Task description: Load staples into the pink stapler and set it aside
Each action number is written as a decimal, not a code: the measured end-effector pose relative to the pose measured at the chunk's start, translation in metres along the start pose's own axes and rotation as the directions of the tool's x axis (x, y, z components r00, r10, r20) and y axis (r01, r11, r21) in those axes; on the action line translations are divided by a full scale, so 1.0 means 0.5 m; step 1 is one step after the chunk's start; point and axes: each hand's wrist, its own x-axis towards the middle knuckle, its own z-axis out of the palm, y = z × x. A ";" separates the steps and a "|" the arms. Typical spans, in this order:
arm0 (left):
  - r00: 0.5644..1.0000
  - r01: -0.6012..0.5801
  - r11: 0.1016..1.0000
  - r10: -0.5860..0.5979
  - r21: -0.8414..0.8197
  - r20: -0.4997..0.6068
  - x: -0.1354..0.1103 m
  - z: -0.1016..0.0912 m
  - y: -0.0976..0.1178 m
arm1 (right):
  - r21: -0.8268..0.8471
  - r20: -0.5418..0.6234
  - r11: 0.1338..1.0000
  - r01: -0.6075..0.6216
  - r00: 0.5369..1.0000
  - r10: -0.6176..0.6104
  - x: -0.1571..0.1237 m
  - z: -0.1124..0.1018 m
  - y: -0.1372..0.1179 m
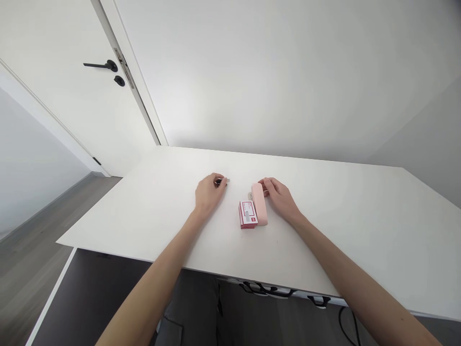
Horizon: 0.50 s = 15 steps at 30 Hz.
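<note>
Black shows between the fingers of the left hand (209, 193), which pinches a small black item (218, 181) with a pale end pointing to the right, just above or on the bench (144, 202) – which of the two, I cannot tell. The right hand (280, 196) has its fingertips at the far right side of a pink case (260, 205); it touches the case, but whether it truly grips it is hidden. The case lies on the bench between the two hands, nearer the right one, its long side running away from the person. Close against its left side sits a stack of white-and-red boxes or cards (248, 213), and beyond the stack a little beige piece (249, 196) peeks out, partly covered.

Farther out, black curved pieces (319, 301) and a black cable (341, 323) show below the near edge. A white wall (270, 72) rises behind the bench – and a white door (65, 101) with a black handle (98, 65) stands at left, over grey flooring (32, 223).
</note>
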 end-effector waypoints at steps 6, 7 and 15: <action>0.970 0.096 0.993 -0.110 -0.073 -0.219 0.039 -0.086 -0.102 | -0.006 0.004 1.000 0.010 1.000 -0.010 0.001 0.000 0.003; 0.969 0.097 0.994 -0.107 -0.057 -0.221 0.042 -0.099 -0.114 | -0.008 0.005 1.000 0.013 1.000 -0.013 0.001 0.000 0.004; 0.967 0.146 0.989 -0.145 -0.008 -0.212 0.044 -0.131 -0.140 | -0.019 0.003 1.000 0.016 1.000 -0.016 0.001 -0.002 0.007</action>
